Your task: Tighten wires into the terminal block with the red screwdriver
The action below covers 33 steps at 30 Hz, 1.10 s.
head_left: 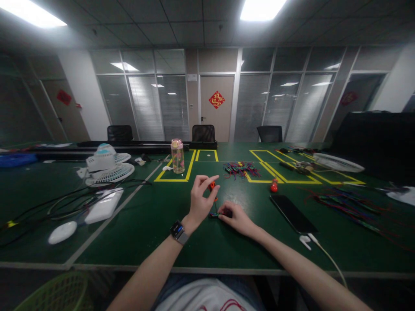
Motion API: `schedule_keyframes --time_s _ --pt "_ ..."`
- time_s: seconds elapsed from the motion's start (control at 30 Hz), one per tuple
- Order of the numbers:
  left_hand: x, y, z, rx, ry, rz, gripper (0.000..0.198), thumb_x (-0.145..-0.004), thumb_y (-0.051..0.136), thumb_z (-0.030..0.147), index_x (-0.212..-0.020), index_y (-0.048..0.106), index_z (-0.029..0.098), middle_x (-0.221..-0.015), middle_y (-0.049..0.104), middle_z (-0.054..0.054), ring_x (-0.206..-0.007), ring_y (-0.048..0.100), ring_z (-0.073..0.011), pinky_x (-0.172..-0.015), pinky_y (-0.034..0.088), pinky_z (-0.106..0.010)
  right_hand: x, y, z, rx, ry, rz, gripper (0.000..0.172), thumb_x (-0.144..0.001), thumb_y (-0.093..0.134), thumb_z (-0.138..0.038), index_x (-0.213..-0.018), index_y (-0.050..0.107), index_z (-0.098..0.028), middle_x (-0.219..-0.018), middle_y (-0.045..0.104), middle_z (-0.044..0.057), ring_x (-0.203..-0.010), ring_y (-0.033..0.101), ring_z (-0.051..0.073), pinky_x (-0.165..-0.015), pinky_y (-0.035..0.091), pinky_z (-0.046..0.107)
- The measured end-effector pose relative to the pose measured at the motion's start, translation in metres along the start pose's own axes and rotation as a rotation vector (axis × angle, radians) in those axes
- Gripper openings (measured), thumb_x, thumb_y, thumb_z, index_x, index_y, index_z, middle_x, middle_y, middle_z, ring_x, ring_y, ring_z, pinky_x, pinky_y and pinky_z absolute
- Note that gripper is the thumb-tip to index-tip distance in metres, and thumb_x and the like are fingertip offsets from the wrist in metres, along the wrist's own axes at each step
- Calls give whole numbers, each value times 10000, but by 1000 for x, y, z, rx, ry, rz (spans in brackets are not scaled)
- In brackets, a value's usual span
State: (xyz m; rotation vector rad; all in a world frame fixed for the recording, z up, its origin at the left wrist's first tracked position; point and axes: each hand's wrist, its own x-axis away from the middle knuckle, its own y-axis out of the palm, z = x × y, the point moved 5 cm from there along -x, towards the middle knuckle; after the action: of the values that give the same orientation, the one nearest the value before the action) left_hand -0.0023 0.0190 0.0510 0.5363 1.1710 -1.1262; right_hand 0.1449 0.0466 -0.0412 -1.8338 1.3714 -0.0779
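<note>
Mid-frame, our orange tool (212, 186) points down, nearly upright; our left hand (200, 199) arches beside it, grip unclear; our low right hand (238, 217) pinches a circuit board (213, 215).

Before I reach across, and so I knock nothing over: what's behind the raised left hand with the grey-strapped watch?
Past the left hand, part of an orange-red handle shows between thumb and index finger, with green tabletop beyond. Anything directly behind the palm is covered.
</note>
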Motion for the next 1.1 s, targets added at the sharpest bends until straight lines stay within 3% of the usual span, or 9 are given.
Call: schedule_keyframes --time_s 0.2,0.43,0.67,0.8,0.97,1.1 --pt "1 2 -1 74 -43 -89 379 -975 401 188 -1332 521 229 -1096 597 -75 -1011 578 -173 -883 482 -321 0 0 1 0 -1 -8 102 -751 640 -74 -804 642 -161 -764 615 10 -701 552 147 -646 426 251" --pt "0 1 -3 -1 -27 -4 276 -907 586 264 -1178 624 232 -939 550 -32 -857 563 -150 -788 493 -286 0 -1 -1 3 4 -1 108 -741 638 -72 -791 628 -168 -750 603 1 -688 546 146 -638 424 251" --pt "1 3 -3 71 -59 -89 379 -974 390 197 -1327 525 223 -1102 583 -74 -1019 576 -174 -887 482 -322 0 0 1 1 -6 -12 99 -750 635 -77 -801 636 -163 -760 604 6 -696 546 147 -643 427 253" --pt "1 2 -4 46 -59 -37 337 -962 455 209 -1283 554 217 -1048 610 -65 -962 593 -168 -853 493 -314 0 1 1 1 0 -8 96 -755 636 -80 -803 633 -163 -754 603 6 -691 547 145 -638 429 252" --pt "0 0 -2 -20 -36 -1 268 -885 622 271 -1150 642 238 -936 529 -27 -846 559 -147 -779 496 -285 0 0 -1 5 -1 -3 101 -752 638 -79 -798 629 -168 -758 607 3 -701 554 148 -649 434 255" --pt "-1 0 0 22 -29 -52 328 -949 487 243 -1261 586 238 -1021 547 -53 -937 573 -164 -826 494 -297 0 0 0 -1 1 -6 104 -747 632 -76 -795 633 -169 -754 610 5 -693 553 150 -636 433 253"
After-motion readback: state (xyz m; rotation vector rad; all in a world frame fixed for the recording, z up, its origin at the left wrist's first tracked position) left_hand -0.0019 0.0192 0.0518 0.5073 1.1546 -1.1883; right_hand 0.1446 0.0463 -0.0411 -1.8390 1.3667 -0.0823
